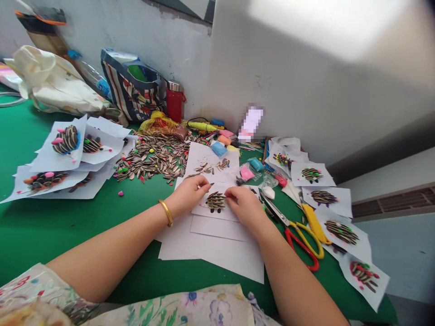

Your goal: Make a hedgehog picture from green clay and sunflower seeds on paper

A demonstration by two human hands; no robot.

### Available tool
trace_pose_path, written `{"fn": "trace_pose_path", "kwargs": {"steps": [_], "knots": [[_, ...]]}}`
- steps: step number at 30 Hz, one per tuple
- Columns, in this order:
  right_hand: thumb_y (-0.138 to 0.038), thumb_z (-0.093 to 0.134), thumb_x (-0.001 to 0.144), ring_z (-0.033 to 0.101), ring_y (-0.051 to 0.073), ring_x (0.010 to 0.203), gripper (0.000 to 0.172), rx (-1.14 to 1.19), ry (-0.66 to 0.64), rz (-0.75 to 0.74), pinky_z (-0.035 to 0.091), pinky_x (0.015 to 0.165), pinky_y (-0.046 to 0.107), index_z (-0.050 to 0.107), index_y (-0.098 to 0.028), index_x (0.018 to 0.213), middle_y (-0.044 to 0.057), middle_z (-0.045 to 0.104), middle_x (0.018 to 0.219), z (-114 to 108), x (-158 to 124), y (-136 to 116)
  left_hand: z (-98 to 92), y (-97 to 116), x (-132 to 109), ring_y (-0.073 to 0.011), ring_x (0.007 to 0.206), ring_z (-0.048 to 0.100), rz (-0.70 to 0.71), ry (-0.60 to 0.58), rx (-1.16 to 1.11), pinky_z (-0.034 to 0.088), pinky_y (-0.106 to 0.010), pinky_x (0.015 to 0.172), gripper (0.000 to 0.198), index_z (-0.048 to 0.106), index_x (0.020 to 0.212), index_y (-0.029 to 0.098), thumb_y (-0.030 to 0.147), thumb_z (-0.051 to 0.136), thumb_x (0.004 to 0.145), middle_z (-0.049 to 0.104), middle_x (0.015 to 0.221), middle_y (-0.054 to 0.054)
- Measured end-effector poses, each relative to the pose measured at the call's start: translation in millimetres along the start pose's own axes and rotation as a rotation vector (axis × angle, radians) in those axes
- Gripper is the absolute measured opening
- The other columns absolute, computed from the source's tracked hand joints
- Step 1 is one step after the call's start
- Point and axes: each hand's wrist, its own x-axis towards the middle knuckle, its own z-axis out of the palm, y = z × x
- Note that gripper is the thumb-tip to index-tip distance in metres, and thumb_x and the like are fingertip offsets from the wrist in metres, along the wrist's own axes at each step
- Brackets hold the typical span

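My left hand [190,192], with a gold bangle at the wrist, pinches a sunflower seed [211,184] between thumb and fingertips. Just right of it lies a white card [204,209] bearing a hedgehog figure [215,201] made of striped seeds with dark round feet. My right hand [243,203] rests at the card's right edge, its fingers curled together beside the figure; whether anything is between them is hidden. Under the card are stacked white sheets [217,253]. Behind it, another sheet [197,154] carries several loose seeds.
A heap of sunflower seeds [159,156] spreads at the back. Finished seed cards [84,167] pile at left; more cards [326,197] line the right edge. Scissors [288,222] and a yellow utility knife [314,222] lie near my right forearm. A red flask [174,102] stands by the wall.
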Motion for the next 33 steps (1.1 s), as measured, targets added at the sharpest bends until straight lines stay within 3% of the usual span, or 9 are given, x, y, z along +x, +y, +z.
{"fn": "trace_pose_path", "kwargs": {"steps": [9, 33], "knots": [[-0.016, 0.055, 0.088, 0.062, 0.019, 0.085, 0.017, -0.044, 0.013, -0.041, 0.040, 0.075, 0.028, 0.070, -0.023, 0.092, 0.002, 0.073, 0.091, 4, 3, 0, 8.3, -10, 1, -0.0163, 0.065, 0.056, 0.006, -0.040, 0.007, 0.040, -0.028, 0.062, 0.026, 0.062, 0.083, 0.021, 0.041, 0.049, 0.090, 0.065, 0.074, 0.001], [-0.019, 0.053, 0.092, 0.060, 0.020, 0.086, 0.017, -0.214, -0.021, -0.039, 0.036, 0.076, 0.031, 0.071, -0.020, 0.093, 0.005, 0.071, 0.089, 0, 6, -10, 8.5, -8, 0, -0.0174, 0.071, 0.054, 0.036, -0.059, 0.050, 0.038, -0.029, 0.063, 0.025, 0.062, 0.083, 0.020, 0.040, 0.048, 0.089, 0.063, 0.073, 0.001]]}}
